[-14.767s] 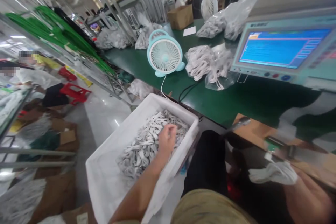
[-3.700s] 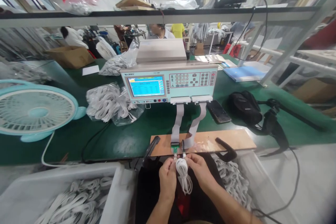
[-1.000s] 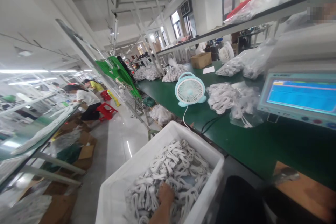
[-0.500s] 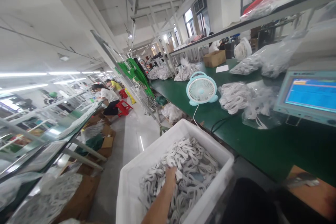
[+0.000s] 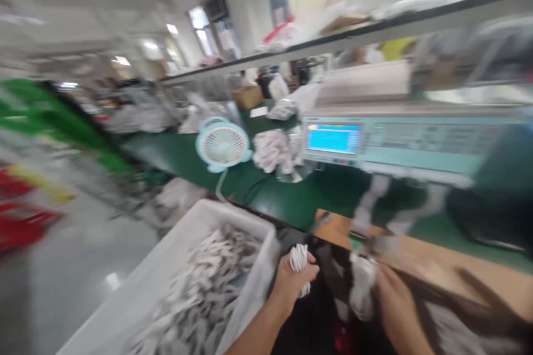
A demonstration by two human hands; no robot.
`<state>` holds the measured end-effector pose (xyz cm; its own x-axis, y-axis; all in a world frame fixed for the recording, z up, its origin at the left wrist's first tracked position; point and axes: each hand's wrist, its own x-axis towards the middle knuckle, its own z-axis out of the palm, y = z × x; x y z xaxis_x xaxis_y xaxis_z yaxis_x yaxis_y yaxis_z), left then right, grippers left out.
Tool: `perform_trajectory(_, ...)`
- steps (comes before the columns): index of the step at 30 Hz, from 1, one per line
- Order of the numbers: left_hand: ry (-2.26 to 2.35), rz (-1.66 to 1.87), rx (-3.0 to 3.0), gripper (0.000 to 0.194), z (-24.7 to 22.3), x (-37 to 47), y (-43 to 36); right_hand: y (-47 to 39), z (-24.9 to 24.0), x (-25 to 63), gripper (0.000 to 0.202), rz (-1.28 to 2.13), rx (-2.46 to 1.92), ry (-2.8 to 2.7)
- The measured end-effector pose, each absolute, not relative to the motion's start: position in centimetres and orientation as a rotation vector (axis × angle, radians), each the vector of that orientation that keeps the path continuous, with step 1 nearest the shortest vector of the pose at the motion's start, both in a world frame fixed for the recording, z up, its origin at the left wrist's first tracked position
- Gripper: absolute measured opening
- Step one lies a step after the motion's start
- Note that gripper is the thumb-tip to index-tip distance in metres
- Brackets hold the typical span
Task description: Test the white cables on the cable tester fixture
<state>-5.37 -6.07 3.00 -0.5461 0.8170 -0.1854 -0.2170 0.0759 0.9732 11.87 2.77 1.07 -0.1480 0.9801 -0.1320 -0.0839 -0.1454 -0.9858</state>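
White, smooth plastic-coated cable coil point(image 5: 298, 259) in the left hand point(image 5: 293, 283); a second, blurred coil point(image 5: 361, 287) of probably the same sleeving at the right hand point(image 5: 393, 297). Matt white plastic bin point(image 5: 166, 266), slightly translucent at the wall. Pale raw wood board point(image 5: 449, 269), unvarnished. Matt green mat on the desk point(image 5: 291, 202). Pastel plastic fan point(image 5: 222, 145) and tester casing point(image 5: 416, 144), with a glossy screen. Glossy polished floor point(image 5: 62, 266). Clear crinkled plastic bags point(image 5: 277, 151).
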Motion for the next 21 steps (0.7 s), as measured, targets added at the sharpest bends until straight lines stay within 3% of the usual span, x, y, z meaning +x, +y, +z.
perform_trajectory(9, 1.425, 1.530, 0.451, 0.024, 1.5, 1.9, 1.5, 3.2, 1.8, 12.0, 0.039, 1.559, -1.122, -0.942)
perform_trajectory(16, 1.296, 1.546, 0.295, 0.021, 0.5, 3.5, -0.4, 1.4, 1.1, 12.7, 0.033, 1.580, -1.091, -1.042)
perform_trajectory(21, 1.007, 1.296, 0.144, 0.021, 1.1, 3.0, -2.9, 1.4, 0.7, 18.3, 0.025, 1.510, -1.222, -1.355)
